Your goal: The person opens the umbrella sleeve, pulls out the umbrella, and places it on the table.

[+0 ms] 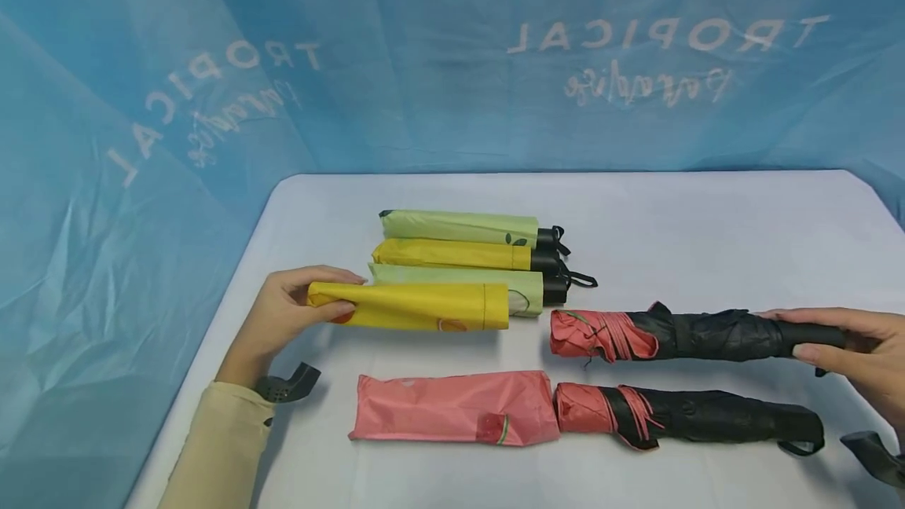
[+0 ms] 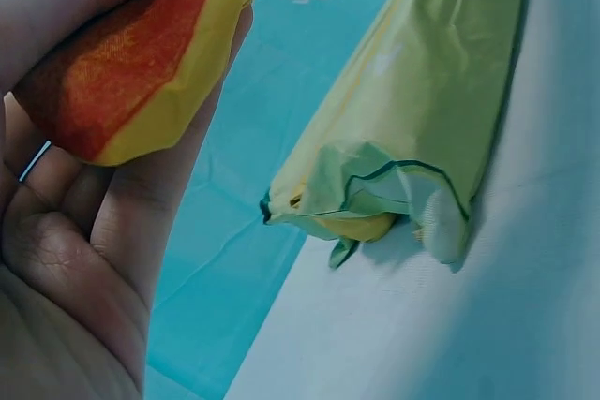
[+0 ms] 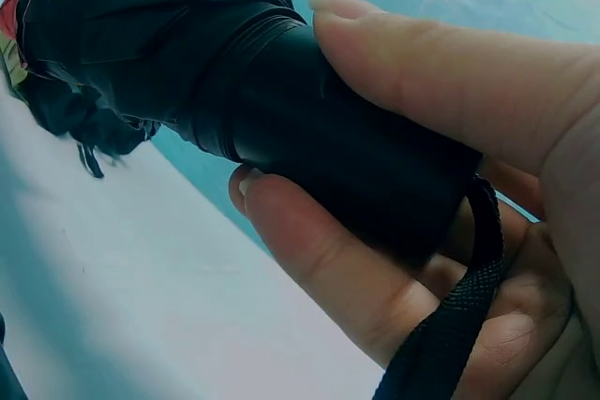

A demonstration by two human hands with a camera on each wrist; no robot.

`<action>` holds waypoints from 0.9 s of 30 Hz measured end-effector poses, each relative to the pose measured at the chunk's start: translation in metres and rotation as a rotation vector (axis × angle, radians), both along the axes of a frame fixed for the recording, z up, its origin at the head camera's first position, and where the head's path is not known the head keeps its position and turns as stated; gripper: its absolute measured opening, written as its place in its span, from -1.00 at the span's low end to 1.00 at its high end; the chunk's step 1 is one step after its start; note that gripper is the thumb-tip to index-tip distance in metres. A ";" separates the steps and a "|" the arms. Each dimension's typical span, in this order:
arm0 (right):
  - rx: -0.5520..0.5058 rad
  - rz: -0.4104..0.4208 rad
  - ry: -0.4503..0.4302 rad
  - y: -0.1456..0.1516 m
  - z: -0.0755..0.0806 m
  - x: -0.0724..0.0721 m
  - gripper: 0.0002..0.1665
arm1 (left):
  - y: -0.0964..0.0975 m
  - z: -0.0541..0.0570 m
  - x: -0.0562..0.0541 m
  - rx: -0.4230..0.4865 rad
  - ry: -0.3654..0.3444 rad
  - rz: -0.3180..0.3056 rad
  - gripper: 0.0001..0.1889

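My left hand (image 1: 304, 297) pinches the closed left end of a yellow umbrella sleeve (image 1: 417, 306), which is held above the table. A red-orange print shows on that end of the sleeve in the left wrist view. With my right hand (image 1: 848, 336) I grip the black handle (image 3: 347, 138) of a folded black-and-red umbrella (image 1: 721, 335), thumb on one side and fingers on the other. A wrist strap (image 3: 450, 306) hangs from the handle. The umbrella's red tip points left, a short gap from the sleeve's right end.
Behind the sleeve lie two light green sleeved umbrellas (image 1: 459, 224) and a yellow sleeved one (image 1: 452, 254), side by side. Nearer the front are a flat pink sleeve (image 1: 452, 407) and another folded black-and-red umbrella (image 1: 714, 415) on the white table (image 1: 707, 242). Blue curtains (image 1: 438, 61) hang behind.
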State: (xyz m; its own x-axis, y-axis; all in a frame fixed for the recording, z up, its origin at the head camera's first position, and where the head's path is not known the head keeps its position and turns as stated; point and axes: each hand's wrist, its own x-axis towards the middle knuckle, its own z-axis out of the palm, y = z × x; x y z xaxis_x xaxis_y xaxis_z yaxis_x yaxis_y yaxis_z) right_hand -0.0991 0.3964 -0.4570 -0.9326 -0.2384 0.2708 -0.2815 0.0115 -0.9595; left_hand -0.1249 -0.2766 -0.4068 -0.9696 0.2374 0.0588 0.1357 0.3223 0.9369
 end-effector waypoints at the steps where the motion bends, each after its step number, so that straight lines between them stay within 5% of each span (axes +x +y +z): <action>1: -0.001 -0.009 -0.006 0.000 -0.002 -0.001 -0.39 | 0.000 -0.001 0.001 0.005 -0.008 -0.001 -0.64; 12: -0.005 -0.004 -0.067 -0.001 -0.015 -0.006 -0.50 | 0.004 -0.013 -0.003 0.022 -0.024 -0.049 -0.64; 27: 0.152 -0.035 -0.138 0.001 -0.031 -0.006 -0.49 | 0.015 -0.031 -0.007 0.020 -0.093 -0.134 -0.64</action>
